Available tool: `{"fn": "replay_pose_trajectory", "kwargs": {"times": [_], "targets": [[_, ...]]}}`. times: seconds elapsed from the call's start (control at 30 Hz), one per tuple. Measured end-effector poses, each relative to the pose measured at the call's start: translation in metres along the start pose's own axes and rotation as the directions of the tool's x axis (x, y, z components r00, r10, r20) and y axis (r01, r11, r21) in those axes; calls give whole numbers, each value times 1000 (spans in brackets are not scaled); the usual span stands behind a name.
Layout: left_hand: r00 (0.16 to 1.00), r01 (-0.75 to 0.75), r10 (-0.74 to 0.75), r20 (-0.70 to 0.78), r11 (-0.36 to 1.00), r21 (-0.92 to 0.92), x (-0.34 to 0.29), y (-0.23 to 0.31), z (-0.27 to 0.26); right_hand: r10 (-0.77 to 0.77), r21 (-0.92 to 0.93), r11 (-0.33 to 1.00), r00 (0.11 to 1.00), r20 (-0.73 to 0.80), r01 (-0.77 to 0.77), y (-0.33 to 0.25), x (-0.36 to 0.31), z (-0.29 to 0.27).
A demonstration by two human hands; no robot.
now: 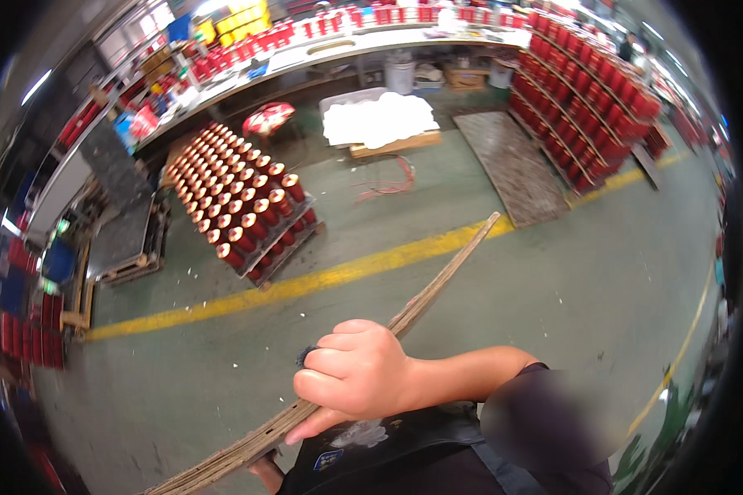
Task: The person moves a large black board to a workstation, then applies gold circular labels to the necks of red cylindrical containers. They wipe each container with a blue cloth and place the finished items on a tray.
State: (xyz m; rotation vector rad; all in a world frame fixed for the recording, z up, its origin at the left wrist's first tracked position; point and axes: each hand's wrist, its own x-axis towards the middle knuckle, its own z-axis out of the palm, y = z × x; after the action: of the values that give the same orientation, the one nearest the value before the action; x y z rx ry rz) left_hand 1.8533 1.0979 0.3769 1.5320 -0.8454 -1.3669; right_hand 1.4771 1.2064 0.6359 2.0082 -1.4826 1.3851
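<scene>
My right hand (351, 373) is closed round a long wooden board (442, 289), which I see edge-on with its layered, worn edge upward. The board slants from the lower left up to the middle right, in front of my dark apron. A small dark, fuzzy thing (306, 355) shows at the fingers of this hand; its kind cannot be made out. Below the board, near the lower edge, a small part of my left hand (267, 473) appears beside the board, its fingers hidden.
Left of centre stands a stack of red cylinders with shiny tops (241, 198). A brown sheet (512, 169) lies on the floor by tall tiers of red cylinders (574, 103). A white-covered bin (380, 120) stands before a long workbench (363, 43). A yellow line (355, 271) crosses the green floor.
</scene>
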Motion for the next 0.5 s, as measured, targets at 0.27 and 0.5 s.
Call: {"fn": "replay_pose_trajectory", "kwargs": {"times": [0.27,0.5], "targets": [[996,-37,33,-85,998,-50,113,35,150,-129,212,968,991,-32,133,146,80,69],[993,-120,120,9,991,-66,220,101,304,-205,212,958,978,28,194,257,170,97]]}}
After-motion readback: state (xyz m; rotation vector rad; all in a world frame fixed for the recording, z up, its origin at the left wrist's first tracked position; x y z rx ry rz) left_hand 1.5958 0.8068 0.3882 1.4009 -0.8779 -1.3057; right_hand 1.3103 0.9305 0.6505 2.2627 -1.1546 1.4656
